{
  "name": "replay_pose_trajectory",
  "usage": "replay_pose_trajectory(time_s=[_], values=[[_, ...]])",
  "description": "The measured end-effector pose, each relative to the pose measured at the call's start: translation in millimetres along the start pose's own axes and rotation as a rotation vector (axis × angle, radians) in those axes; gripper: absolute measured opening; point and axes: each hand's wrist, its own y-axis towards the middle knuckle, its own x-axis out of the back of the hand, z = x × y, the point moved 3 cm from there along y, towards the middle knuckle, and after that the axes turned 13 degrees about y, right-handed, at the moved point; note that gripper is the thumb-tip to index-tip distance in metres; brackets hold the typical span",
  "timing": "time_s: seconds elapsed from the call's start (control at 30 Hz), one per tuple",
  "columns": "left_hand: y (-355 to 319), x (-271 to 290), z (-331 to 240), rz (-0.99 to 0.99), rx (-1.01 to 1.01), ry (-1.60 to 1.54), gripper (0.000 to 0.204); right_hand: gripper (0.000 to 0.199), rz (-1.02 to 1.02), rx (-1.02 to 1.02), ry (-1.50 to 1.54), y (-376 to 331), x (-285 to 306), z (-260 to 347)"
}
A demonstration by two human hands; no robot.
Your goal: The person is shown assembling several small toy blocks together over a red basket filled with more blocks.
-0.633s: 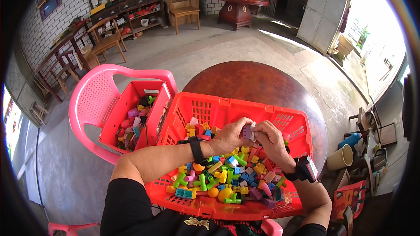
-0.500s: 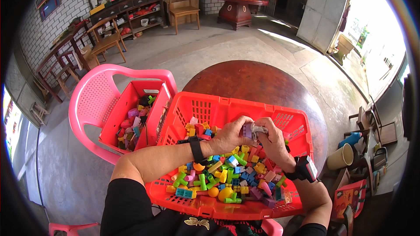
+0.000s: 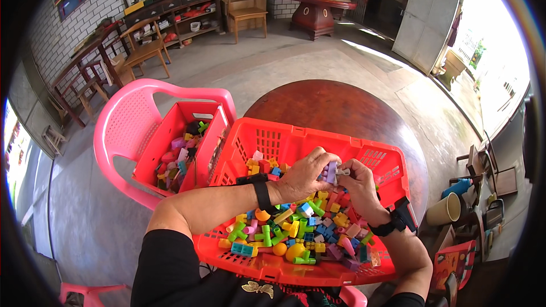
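- Our left hand (image 3: 302, 175) and right hand (image 3: 358, 185) meet over the middle of the red basket (image 3: 259, 136), fingertips nearly touching each other.
- The left hand's fingers are clamped on a purple block (image 3: 331, 171); a small grey piece (image 3: 342, 171) sits against that block's 3 o'clock side, pinched by the right hand's fingers.
- Both hands hang just above the loose heap of plastic blocks (image 3: 296, 233), which fills the basket floor from 5 to 8 o'clock of the hands.
- A black band (image 3: 262, 195) wraps our left wrist; a black watch (image 3: 398, 220) wraps the right wrist, at 4 o'clock from the purple block.
- The red basket rests on our lap, and its far rim lies over the near edge of the round brown table (image 3: 335, 108) at 12 o'clock.
- At 9 o'clock of the basket, touching its side, a second red basket (image 3: 165, 136) with a few blocks sits on the seat of a pink chair (image 3: 119, 131).
- A beige bucket (image 3: 445, 210) stands on the floor at 3 o'clock, beyond the right wrist.
- Wooden chairs (image 3: 142, 51) stand well apart at 10 o'clock, near the brick wall.
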Motion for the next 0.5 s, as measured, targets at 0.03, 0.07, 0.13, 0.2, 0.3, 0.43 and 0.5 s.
replay_pose_trajectory(time_s=[0.03, 0.07, 0.13, 0.2, 0.3, 0.43, 0.5], values=[[0, 0, 2, 0.000, 0.040, -0.038, 0.057, 0.010, 0.009, -0.002, 0.000, 0, -1, 0], [-1, -1, 5, 0.000, 0.079, -0.077, 0.056, 0.011, 0.016, 0.029, -0.055, 0, -1, 1], [1, -4, 11, -0.039, 0.095, -0.065, 0.056, 0.012, 0.035, 0.058, -0.111, -2, -3, 3], [2, -6, 18, -0.079, 0.112, -0.051, 0.057, 0.014, 0.031, 0.124, -0.158, -3, -6, 4], [4, -9, 24, -0.055, 0.166, -0.211, 0.059, 0.018, 0.039, 0.181, -0.257, -2, 0, 5], [-1, -25, 29, 0.167, 0.304, -0.723, 0.058, 0.021, 0.048, 0.319, -0.487, -1, -1, 13], [-2, -27, 22, 0.193, 0.274, -0.695, 0.059, 0.021, 0.040, 0.670, -0.701, 1, 0, 21]])
